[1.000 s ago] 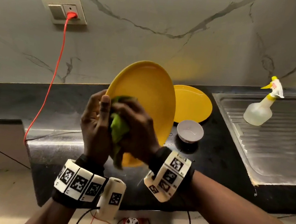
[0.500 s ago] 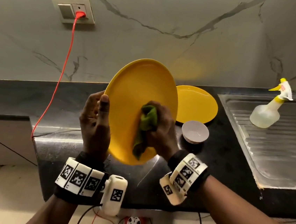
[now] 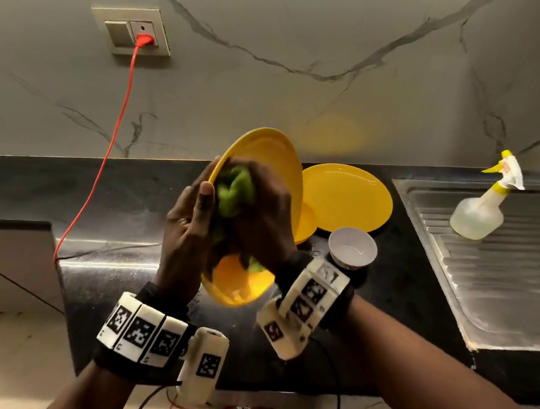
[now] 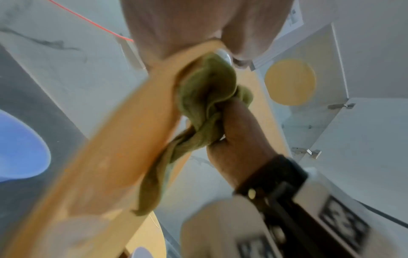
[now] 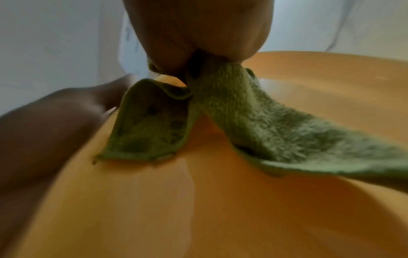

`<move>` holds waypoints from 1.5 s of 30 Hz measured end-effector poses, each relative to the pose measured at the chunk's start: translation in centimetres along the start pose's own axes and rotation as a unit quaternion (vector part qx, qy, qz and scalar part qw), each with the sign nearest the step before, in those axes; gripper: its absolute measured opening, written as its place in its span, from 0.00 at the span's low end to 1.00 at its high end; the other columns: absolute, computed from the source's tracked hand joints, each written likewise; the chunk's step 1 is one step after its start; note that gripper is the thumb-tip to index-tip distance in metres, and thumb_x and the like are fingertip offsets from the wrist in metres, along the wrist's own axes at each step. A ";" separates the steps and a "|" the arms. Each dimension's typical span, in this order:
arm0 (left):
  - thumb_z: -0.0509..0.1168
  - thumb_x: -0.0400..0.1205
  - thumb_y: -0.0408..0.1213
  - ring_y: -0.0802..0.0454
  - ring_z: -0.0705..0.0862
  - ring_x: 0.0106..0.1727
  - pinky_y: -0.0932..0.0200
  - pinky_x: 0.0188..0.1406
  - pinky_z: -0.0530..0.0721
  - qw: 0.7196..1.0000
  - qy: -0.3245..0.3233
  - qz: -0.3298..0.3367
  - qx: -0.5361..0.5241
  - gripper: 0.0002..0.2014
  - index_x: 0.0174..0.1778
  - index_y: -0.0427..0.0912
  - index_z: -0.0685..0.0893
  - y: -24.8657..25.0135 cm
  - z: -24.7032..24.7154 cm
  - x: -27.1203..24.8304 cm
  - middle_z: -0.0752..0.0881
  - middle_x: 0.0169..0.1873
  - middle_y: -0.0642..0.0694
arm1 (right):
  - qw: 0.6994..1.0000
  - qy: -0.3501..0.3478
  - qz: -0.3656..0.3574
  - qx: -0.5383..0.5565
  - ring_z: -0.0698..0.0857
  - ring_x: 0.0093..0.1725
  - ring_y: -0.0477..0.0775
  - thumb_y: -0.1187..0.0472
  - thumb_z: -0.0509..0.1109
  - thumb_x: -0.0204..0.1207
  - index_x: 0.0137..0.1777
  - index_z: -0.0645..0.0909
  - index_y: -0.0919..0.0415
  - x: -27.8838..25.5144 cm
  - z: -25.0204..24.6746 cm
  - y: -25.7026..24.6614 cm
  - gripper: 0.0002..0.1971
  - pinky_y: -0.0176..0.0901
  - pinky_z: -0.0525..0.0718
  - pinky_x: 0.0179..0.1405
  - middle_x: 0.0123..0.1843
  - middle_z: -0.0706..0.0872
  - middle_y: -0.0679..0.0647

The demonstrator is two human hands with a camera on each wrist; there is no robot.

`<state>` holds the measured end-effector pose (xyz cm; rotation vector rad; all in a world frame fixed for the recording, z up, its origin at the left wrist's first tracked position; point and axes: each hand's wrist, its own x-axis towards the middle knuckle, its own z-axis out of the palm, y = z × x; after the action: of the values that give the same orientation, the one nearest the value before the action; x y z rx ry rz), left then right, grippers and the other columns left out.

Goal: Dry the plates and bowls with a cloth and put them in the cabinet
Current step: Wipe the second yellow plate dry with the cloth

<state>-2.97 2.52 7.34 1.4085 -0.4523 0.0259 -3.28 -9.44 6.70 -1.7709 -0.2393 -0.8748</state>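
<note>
drying tilted yellow plate (image 3: 267, 157) over counter
left hand (image 3: 185, 235) gripping plate rim at 9 o'clock, thumb pressed on; right hand (image 3: 260, 216) fingers curled, bunching green cloth (image 3: 233, 189) against plate face

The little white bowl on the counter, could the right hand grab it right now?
Probably not yet. The right hand is bunched around the green cloth, rubbing the yellow plate that the left hand holds. The white bowl sits close beside that wrist with nothing blocking it, so dropping the cloth should free the way.
</note>
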 end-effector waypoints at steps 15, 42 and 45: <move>0.62 0.81 0.64 0.46 0.83 0.69 0.44 0.61 0.87 0.999 0.050 0.022 -0.006 0.31 0.78 0.55 0.73 -0.2 -0.5 0.7 0.80 0.74 0.46 | 0.980 -0.194 0.024 0.026 0.82 0.62 0.50 0.72 0.82 0.62 0.66 0.82 0.65 -4.7 -0.4 0.5 0.30 0.47 0.84 0.61 0.64 0.83 0.60; 0.63 0.81 0.62 0.47 0.82 0.71 0.51 0.62 0.86 0.991 0.079 0.110 0.015 0.28 0.75 0.54 0.76 1.0 0.6 0.2 0.82 0.72 0.49 | 0.988 -0.117 -0.038 -0.090 0.80 0.60 0.56 0.66 0.81 0.60 0.60 0.81 0.64 -4.8 -1.1 2.2 0.26 0.41 0.83 0.52 0.62 0.80 0.61; 0.65 0.82 0.60 0.44 0.83 0.69 0.48 0.62 0.85 0.993 0.072 0.098 -0.007 0.28 0.75 0.49 0.77 0.8 0.9 -0.2 0.84 0.69 0.45 | 0.983 -0.082 -0.129 -0.102 0.81 0.62 0.63 0.59 0.76 0.69 0.63 0.80 0.63 -2.2 -0.6 1.4 0.22 0.50 0.86 0.56 0.63 0.81 0.65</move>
<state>-3.66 1.87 8.12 1.3341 -0.4684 0.2806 -4.37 -9.99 4.29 -2.0369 -0.5107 -0.9640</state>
